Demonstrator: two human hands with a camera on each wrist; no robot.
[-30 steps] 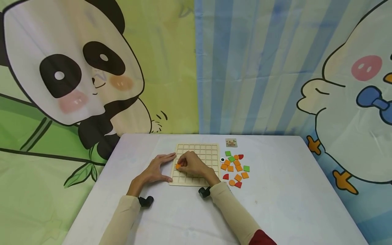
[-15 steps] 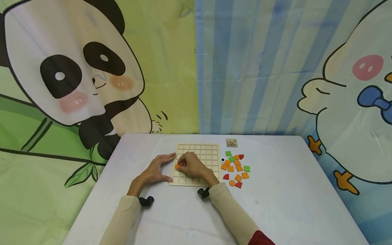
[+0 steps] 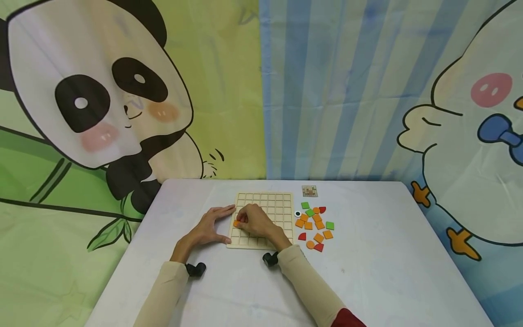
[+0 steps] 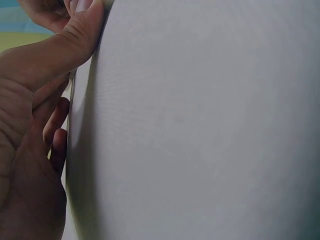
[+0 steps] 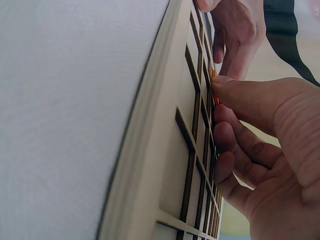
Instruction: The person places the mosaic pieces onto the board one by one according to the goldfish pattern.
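Note:
A pale wooden grid board point(image 3: 282, 204) lies on the white table. My right hand point(image 3: 256, 220) is over its left half and pinches a small orange tile point(image 3: 236, 224) between thumb and fingers, at the left column of squares. In the right wrist view that orange tile point(image 5: 215, 86) shows edge-on, right at the grid, partly covered by the thumb. My left hand point(image 3: 207, 226) is spread at the board's left side, fingertips at the left edge and thumb at the near left corner. The left wrist view shows its thumb point(image 4: 75, 42) along the board's edge.
Right of the board lie loose orange squares point(image 3: 308, 225), green squares point(image 3: 329, 225), red quarter-rounds point(image 3: 318, 247), orange discs point(image 3: 310, 245) and a white disc with a black centre point(image 3: 298, 214). A small patterned card point(image 3: 309, 191) lies behind them. Printed curtains stand behind the table.
The orange tile has shifted very slightly under the right hand's fingers, and the right wrist has moved a little left. The left hand stays at the board's edge.

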